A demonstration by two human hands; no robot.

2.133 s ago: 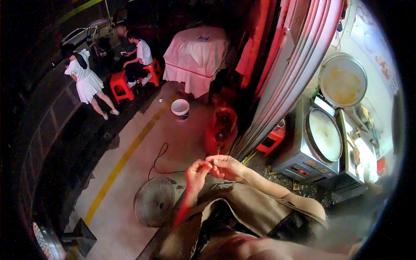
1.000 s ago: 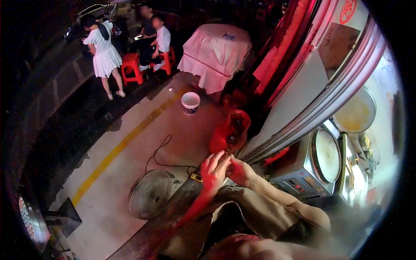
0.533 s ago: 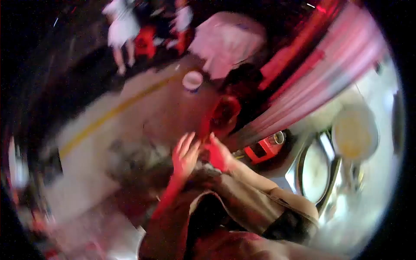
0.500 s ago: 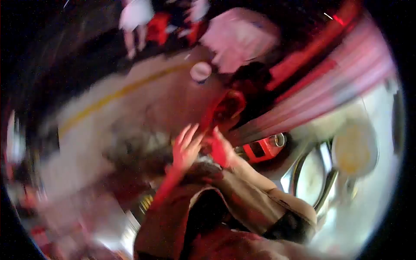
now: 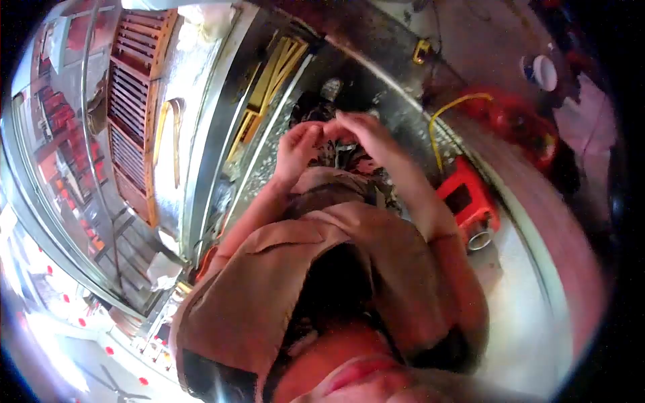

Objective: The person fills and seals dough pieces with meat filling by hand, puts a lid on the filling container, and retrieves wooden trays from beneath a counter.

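Note:
Both hands are in front of my body in the head view, close together, fingertips meeting or nearly so. My left hand point(image 5: 297, 149) has its fingers curled in toward the thumb. The fingers of my right hand point(image 5: 366, 133) are bent over toward the left one, slightly blurred. Whether anything small sits between the fingertips is hidden. Beyond them are patterned dark trousers point(image 5: 316, 107) and one shoe point(image 5: 331, 87). Right of my right forearm stands a red box-shaped thing point(image 5: 468, 195) with a dark panel and a metal ring; neither hand touches it.
To the left runs a bright metal counter point(image 5: 195, 80) with a wooden slatted rack point(image 5: 138, 87). Yellow wooden strips point(image 5: 265, 94) lie beside the wet-looking floor. A yellow hose or cord point(image 5: 433, 131) curves above the red box. A round white thing point(image 5: 545, 72) is at upper right.
The view has swung round, bringing the counter and rack in at left. My hands, spread and apart before, are now together with fingers curled.

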